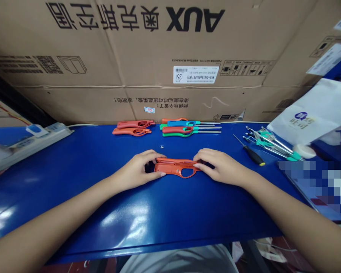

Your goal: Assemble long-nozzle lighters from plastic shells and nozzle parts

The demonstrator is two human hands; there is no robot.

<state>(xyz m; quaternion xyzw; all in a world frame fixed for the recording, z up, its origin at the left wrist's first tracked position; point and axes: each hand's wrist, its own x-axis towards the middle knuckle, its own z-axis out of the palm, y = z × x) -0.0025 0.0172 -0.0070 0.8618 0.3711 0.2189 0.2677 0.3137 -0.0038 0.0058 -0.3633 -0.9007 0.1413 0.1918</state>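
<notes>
An orange-red lighter casing (pixel 171 169) is held low over the blue table, its hollow inside facing me and its trigger loop at the right. Along its upper edge runs a second orange piece, which looks like the other half. My left hand (pixel 143 167) pinches the casing's left end between thumb and fingers. At the right end, beyond the loop, my right hand (pixel 216 165) grips it the same way. Some tiny metal screws (pixel 161 146) lie just behind the casing. The fingertips behind it are partly hidden.
Orange-red casings (pixel 133 124) and assembled lighters with metal tubes (pixel 187 129) lie along the back, before a big cardboard box (pixel 147 72). At right are a screwdriver (pixel 252 153), several lighter tubes with green parts (pixel 272 142) and a white bag (pixel 309 110). A power strip (pixel 31 144) stands left.
</notes>
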